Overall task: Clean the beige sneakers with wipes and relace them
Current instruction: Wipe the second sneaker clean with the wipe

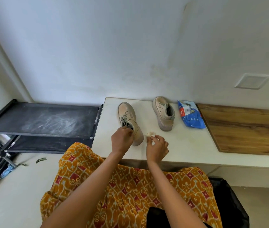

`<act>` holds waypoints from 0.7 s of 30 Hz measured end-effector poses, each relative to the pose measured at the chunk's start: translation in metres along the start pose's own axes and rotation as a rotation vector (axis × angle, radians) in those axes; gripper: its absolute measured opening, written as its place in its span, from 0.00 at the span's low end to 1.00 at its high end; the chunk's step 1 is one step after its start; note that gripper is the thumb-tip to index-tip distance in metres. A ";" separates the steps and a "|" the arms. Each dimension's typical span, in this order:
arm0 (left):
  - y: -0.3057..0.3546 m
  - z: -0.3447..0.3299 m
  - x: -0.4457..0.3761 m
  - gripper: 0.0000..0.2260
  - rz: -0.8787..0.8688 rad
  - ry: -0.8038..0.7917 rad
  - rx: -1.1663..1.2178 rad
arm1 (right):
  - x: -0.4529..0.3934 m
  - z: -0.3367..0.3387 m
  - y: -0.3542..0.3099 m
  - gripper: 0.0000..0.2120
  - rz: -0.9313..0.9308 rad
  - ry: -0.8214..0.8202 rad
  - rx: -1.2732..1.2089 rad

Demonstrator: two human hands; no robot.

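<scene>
White counter is carrying both sneakers; the left hand is gripping the ten-o'clock sneaker's collar, and should be holding firm while the right hand, fingers loosely curled, is pinching a crumpled wipe.

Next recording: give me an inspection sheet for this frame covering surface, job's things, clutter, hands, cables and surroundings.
Surface: white tabletop, with a wood-grain panel along its right side.
Job's things: near beige lace-up sneaker upright, toe pointing away; second beige sneaker standing apart to its right; blue plastic wipes packet lying beside that one.
Clutter: small crumpled used wipe on the tabletop by the right hand.
Hands: left hand grips the near sneaker at its collar; right hand has curled fingers, what they pinch is unclear.
Cables: nothing seen.
Surroundings: dusty black shoe rack at left, pale wall behind, black bin at lower right.
</scene>
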State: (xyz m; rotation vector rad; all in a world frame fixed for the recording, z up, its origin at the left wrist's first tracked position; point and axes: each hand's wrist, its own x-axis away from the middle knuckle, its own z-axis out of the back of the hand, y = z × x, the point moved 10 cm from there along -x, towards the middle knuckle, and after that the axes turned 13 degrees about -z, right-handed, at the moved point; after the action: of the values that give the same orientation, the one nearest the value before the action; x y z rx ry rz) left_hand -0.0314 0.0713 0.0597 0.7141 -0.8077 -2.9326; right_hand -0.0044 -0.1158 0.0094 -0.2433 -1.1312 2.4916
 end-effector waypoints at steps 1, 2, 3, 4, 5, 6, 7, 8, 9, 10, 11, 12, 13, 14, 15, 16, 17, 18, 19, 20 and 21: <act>0.005 -0.003 -0.004 0.08 0.009 -0.012 -0.023 | -0.006 0.000 0.000 0.09 -0.040 -0.012 0.002; 0.010 -0.008 -0.009 0.10 0.016 -0.033 -0.057 | -0.010 -0.002 -0.002 0.09 -0.056 -0.030 0.028; 0.015 -0.012 -0.015 0.11 0.022 -0.062 -0.096 | -0.011 -0.006 -0.004 0.10 -0.055 -0.054 0.069; 0.019 -0.017 -0.021 0.11 0.027 -0.095 -0.131 | -0.009 -0.011 -0.005 0.10 -0.052 -0.077 0.100; 0.023 -0.022 -0.027 0.11 0.031 -0.123 -0.157 | -0.005 -0.017 -0.004 0.10 -0.058 -0.095 0.111; 0.026 -0.027 -0.032 0.10 0.031 -0.147 -0.169 | 0.000 -0.022 -0.001 0.10 -0.077 -0.107 0.101; 0.029 -0.032 -0.036 0.09 0.030 -0.177 -0.173 | 0.003 -0.026 0.004 0.10 -0.109 -0.114 0.069; 0.032 -0.038 -0.039 0.08 0.011 -0.212 -0.182 | 0.006 -0.027 0.009 0.09 -0.151 -0.118 0.028; 0.036 -0.041 -0.042 0.08 -0.032 -0.247 -0.198 | 0.005 -0.028 0.015 0.09 -0.186 -0.120 0.001; 0.040 -0.044 -0.045 0.07 -0.096 -0.287 -0.212 | 0.002 -0.028 0.020 0.09 -0.204 -0.124 0.001; 0.041 -0.044 -0.047 0.07 -0.167 -0.328 -0.201 | -0.002 -0.028 0.024 0.10 -0.215 -0.128 0.011; 0.039 -0.043 -0.047 0.07 -0.235 -0.379 -0.166 | -0.008 -0.027 0.029 0.10 -0.224 -0.127 0.014; 0.036 -0.041 -0.046 0.08 -0.306 -0.439 -0.130 | -0.015 -0.025 0.033 0.10 -0.235 -0.120 0.002; 0.033 -0.040 -0.043 0.09 -0.384 -0.490 -0.121 | -0.021 -0.024 0.036 0.10 -0.244 -0.115 -0.017; 0.030 -0.039 -0.040 0.10 -0.455 -0.522 -0.149 | -0.025 -0.024 0.037 0.10 -0.247 -0.113 -0.029; 0.027 -0.037 -0.037 0.10 -0.502 -0.520 -0.180 | -0.028 -0.025 0.036 0.10 -0.245 -0.116 -0.034; 0.025 -0.036 -0.036 0.09 -0.522 -0.492 -0.201 | -0.028 -0.027 0.033 0.10 -0.240 -0.122 -0.035; 0.026 -0.037 -0.035 0.08 -0.531 -0.454 -0.217 | -0.029 -0.029 0.030 0.10 -0.234 -0.123 -0.037; 0.031 -0.040 -0.035 0.08 -0.539 -0.418 -0.226 | -0.029 -0.030 0.028 0.10 -0.233 -0.118 -0.035; 0.038 -0.044 -0.035 0.07 -0.539 -0.385 -0.228 | -0.031 -0.030 0.027 0.10 -0.241 -0.105 -0.035; 0.044 -0.047 -0.036 0.07 -0.530 -0.347 -0.222 | -0.034 -0.028 0.029 0.10 -0.259 -0.090 -0.038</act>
State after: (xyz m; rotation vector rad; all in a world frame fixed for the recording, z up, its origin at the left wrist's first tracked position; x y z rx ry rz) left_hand 0.0167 0.0151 0.0609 0.4630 -0.3181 -3.6137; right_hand 0.0271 -0.1281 -0.0307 0.0061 -1.1660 2.2729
